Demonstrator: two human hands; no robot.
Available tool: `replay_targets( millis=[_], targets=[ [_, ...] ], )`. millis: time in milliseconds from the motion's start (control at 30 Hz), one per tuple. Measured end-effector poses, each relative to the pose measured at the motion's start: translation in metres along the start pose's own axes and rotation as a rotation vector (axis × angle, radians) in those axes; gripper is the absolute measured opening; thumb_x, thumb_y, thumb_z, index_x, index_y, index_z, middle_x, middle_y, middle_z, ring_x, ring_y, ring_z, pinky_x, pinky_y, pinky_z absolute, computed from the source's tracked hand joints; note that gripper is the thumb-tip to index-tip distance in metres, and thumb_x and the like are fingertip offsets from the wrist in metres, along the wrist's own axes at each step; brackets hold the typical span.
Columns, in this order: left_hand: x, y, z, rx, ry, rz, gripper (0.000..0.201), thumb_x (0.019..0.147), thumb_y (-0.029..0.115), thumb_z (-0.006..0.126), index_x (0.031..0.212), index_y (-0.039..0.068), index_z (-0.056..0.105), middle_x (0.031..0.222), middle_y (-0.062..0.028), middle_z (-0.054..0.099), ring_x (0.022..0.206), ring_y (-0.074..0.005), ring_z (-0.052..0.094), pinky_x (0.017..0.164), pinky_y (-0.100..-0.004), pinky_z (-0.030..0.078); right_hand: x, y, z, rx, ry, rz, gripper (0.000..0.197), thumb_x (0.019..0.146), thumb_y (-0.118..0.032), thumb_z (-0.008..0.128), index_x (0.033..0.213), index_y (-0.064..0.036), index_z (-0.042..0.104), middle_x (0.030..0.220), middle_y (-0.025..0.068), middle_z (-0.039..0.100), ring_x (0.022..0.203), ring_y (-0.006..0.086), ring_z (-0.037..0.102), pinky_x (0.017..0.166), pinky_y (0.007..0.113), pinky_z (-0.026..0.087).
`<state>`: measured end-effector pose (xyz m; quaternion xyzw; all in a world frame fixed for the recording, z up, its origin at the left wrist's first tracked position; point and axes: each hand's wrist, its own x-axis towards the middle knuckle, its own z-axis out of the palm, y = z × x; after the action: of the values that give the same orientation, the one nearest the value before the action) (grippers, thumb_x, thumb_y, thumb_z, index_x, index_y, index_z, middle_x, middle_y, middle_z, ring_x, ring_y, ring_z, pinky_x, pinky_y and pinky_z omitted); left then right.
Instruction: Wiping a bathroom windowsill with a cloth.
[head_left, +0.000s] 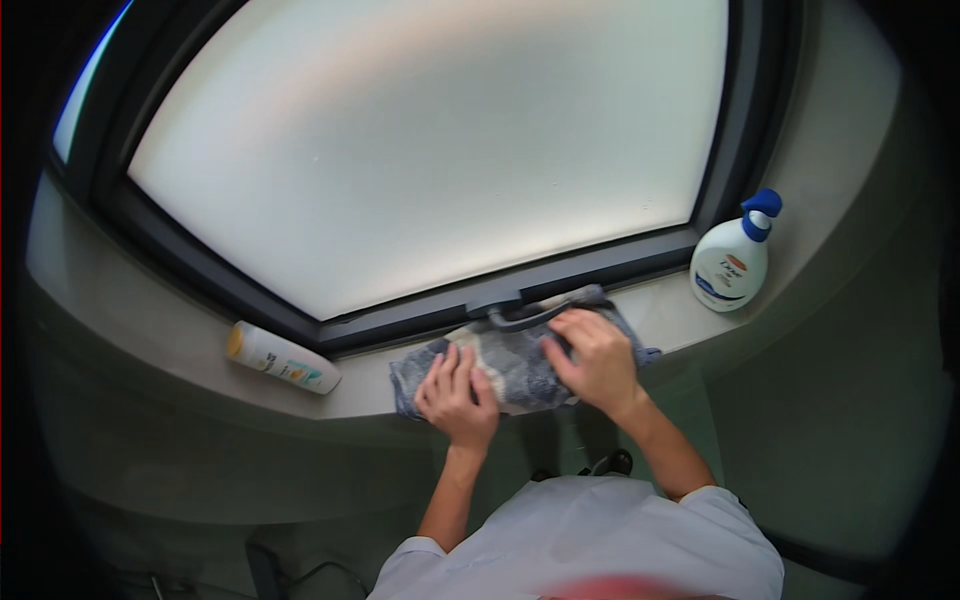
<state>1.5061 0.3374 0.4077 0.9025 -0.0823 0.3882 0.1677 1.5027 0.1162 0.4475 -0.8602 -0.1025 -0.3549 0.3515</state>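
Note:
A folded cloth point(527, 378), mottled grey-blue with a pale patch, lies on the light windowsill under the window handle point(520, 320). My left hand point(462, 398) rests on its left part, palm down, with the fingers a little apart. On the right part lies my right hand point(597, 362), its thumb held away from its bent fingers, whose tips are close to the handle's end. Neither hand visibly lifts or grips the cloth. Some of its surface is hidden beneath both hands.
A white bottle with a yellow cap point(290, 360) lies on its side on the sill to the left. To the right stands a white pump bottle with a blue top point(730, 262). Behind the cloth is a dark-framed frosted window point(450, 150). The sill's front edge point(360, 415) runs just before me.

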Motion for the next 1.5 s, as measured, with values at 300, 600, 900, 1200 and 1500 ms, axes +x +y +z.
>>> replay_targets(
  millis=[300,600,900,1200,1500],
  targets=[
    [0.013,0.099,0.021,-0.151,-0.088,0.311,0.043,0.098,0.032,0.068,0.133,0.010,0.077,0.136,-0.0114,0.073,0.128,-0.0316,0.065,0.107,-0.0471,0.044,-0.019,0.050,-0.049,-0.241,0.340,0.057,0.011,0.094,-0.010,0.073,0.096,-0.0016,0.080,0.102,0.0120,0.080,0.104,0.0328,0.075,0.095,0.044,0.058],
    [0.010,-0.034,-0.024,-0.110,-0.038,0.058,0.038,0.097,0.031,0.069,0.125,0.008,0.079,0.135,-0.0124,0.074,0.128,-0.0326,0.066,0.113,-0.0467,0.043,-0.024,-0.037,0.046,-0.219,0.160,-0.078,0.021,0.093,-0.018,0.073,0.107,-0.0042,0.082,0.115,0.0104,0.080,0.112,0.0303,0.074,0.106,0.047,0.053],
    [-0.018,-0.125,-0.040,0.095,0.176,-0.103,0.038,0.110,0.026,0.050,0.128,0.006,0.075,0.138,-0.0131,0.071,0.134,-0.0346,0.060,0.119,-0.0511,0.035,-0.022,-0.120,0.134,0.038,-0.090,-0.408,0.034,0.096,-0.022,0.070,0.118,0.0026,0.077,0.126,0.0184,0.075,0.122,0.0318,0.070,0.110,0.047,0.052],
    [-0.021,-0.082,-0.020,0.045,0.156,0.024,0.039,0.102,0.029,0.057,0.126,0.007,0.077,0.131,-0.0128,0.074,0.128,-0.0339,0.063,0.113,-0.0503,0.038,-0.015,-0.037,0.046,0.060,0.068,-0.195,0.017,0.090,-0.018,0.079,0.098,-0.0022,0.080,0.107,0.0137,0.081,0.108,0.0284,0.076,0.100,0.041,0.059],
    [0.020,0.087,0.013,-0.116,-0.161,0.239,0.042,0.095,0.033,0.069,0.128,0.008,0.078,0.130,-0.0127,0.075,0.124,-0.0332,0.067,0.108,-0.0474,0.044,-0.013,0.050,-0.045,-0.132,0.420,0.106,0.010,0.090,-0.009,0.075,0.083,-0.0026,0.078,0.091,0.0136,0.080,0.087,0.0317,0.078,0.080,0.040,0.061]
  ],
)
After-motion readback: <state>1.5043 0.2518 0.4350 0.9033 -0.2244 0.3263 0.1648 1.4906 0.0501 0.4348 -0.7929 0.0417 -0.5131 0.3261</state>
